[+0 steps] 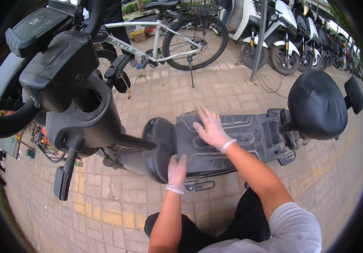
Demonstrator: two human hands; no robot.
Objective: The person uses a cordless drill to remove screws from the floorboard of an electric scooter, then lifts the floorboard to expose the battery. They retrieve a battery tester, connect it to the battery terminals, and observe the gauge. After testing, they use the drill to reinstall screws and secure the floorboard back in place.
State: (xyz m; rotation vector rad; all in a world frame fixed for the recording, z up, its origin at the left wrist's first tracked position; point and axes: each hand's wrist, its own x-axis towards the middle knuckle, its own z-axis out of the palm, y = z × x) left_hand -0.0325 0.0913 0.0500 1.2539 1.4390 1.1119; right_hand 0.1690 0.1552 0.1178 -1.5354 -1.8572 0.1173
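Footboard (247,137) meets gloved hands (212,130): right hand (212,130) spread loose, left hand (177,170) at its corner, grip unclear.

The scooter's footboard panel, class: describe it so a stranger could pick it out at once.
On the dark scooter stretching across the picture, look between its front column at left and its black seat at right. The footboard panel lies there, with the gloved right hand over it. Unlike the rounded hump at its left, it is flat and patterned with outlined shapes.
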